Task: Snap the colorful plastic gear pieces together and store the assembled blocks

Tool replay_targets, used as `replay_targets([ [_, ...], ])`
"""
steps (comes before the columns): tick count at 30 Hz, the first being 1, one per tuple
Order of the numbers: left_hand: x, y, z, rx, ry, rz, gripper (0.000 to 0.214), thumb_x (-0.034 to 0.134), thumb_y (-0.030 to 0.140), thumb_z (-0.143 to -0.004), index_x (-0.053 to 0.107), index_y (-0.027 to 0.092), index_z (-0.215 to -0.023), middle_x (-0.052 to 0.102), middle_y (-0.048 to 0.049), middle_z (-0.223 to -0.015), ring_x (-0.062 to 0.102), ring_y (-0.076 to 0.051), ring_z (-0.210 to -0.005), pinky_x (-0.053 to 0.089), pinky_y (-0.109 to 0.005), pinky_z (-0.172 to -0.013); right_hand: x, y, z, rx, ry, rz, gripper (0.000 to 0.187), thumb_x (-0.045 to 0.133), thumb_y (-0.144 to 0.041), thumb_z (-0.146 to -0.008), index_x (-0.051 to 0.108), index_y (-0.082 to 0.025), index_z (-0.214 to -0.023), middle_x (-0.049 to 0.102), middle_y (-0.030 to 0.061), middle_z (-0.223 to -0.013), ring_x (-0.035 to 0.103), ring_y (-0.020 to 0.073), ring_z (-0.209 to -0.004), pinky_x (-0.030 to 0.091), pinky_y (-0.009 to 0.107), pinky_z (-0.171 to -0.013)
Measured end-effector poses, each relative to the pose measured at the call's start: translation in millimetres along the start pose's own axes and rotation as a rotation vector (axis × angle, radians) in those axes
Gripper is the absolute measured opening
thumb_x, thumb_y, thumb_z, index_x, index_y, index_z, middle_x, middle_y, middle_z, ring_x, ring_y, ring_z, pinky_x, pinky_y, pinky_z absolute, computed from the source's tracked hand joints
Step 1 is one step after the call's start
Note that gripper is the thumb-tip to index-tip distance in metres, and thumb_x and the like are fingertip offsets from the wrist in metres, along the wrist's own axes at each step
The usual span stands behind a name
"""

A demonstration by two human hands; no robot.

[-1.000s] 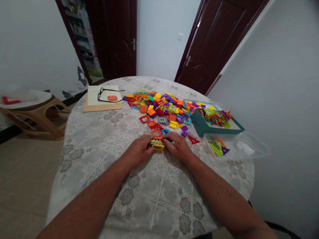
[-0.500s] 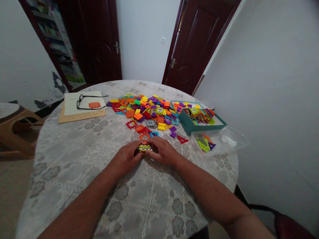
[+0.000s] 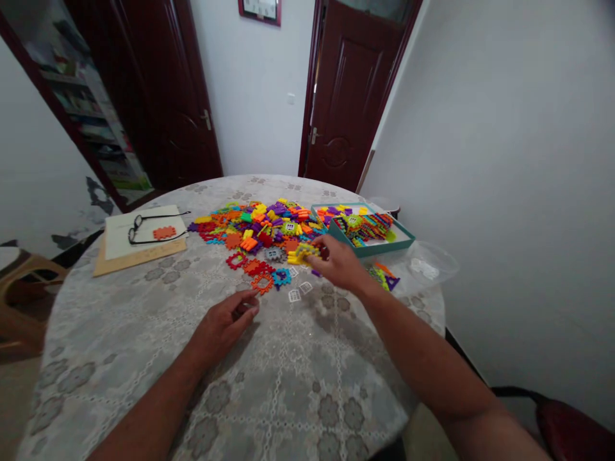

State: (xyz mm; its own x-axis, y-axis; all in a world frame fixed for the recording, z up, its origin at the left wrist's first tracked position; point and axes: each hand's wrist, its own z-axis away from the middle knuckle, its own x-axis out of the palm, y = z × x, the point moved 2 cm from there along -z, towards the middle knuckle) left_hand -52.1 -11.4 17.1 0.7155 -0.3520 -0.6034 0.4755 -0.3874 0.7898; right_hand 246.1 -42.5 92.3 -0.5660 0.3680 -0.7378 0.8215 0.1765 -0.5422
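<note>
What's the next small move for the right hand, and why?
Probably lift the yellow-and-grey pieces over the near wall of the teal box and set them beside the stacked pieces. The right hand appears to grip them right by the box, which already holds similar stacks; the left hand rests apart, with nothing visible in it.

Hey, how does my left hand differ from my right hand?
Grip: the left hand is loosely curled with nothing visible in it; the right hand holds a yellow-and-gray piece.
Place: the left hand is nearest the orange frame piece; the right hand is farther forward, by the colorful heap.
Both are bare.
</note>
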Motion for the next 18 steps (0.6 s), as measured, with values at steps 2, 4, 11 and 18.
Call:
replay_targets([
  [2, 0.3, -0.3, 0.1, -0.014, 0.006, -0.045, 0.046, 0.058, 0.054, -0.094, 0.071, 0.021, -0.123, 0.079, -0.0058, -0.099, 0.073, -0.021, -0.082, 0.059, -0.034, -0.080, -39.6, 34.9, -13.8, 0.101, 0.110, 0.122, 0.029, 0.068, -0.037, -0.091, 0.064, -0.019, -0.114, 0.072, 0.0057, -0.096, 0.064, 0.0200, -0.081, 0.047, 0.030, -0.074],
  [4, 1.0, -2.1, -0.1, -0.024, 0.011, -0.096, 0.046, 0.056, 0.055, -0.095, 0.072, 0.021, -0.121, 0.079, -0.0045, -0.094, 0.073, -0.021, -0.082, 0.059, -0.034, -0.081, -72.5, 75.2, -25.5, 0.267, 0.149, 0.296, 0.034, 0.065, -0.036, -0.092, 0.064, -0.017, -0.120, 0.074, 0.0106, -0.106, 0.067, 0.0238, -0.091, 0.049, 0.032, -0.081],
  [11, 2.8, -5.5, -1.2, -0.030, 0.046, -0.258, 0.043, 0.055, 0.057, -0.095, 0.075, 0.023, -0.114, 0.080, -0.0047, -0.101, 0.075, -0.023, -0.091, 0.058, -0.033, -0.085, -104.5, 183.0, -49.7, 0.546, -0.132, 0.661, 0.058, 0.065, -0.033, -0.094, 0.057, 0.000, -0.141, 0.065, 0.0294, -0.137, 0.064, 0.0356, -0.126, 0.050, 0.037, -0.098],
  [18, 3.9, -3.7, -3.0, -0.046, 0.074, -0.348, 0.043, 0.058, 0.060, -0.093, 0.076, 0.025, -0.110, 0.081, -0.0049, -0.107, 0.076, -0.025, -0.096, 0.059, -0.032, -0.088, -87.6, 220.5, -66.6, 0.569, -0.284, 0.624, 0.047, 0.077, -0.035, -0.086, 0.077, -0.004, -0.121, 0.072, 0.0284, -0.126, 0.068, 0.0364, -0.121, 0.051, 0.039, -0.102],
])
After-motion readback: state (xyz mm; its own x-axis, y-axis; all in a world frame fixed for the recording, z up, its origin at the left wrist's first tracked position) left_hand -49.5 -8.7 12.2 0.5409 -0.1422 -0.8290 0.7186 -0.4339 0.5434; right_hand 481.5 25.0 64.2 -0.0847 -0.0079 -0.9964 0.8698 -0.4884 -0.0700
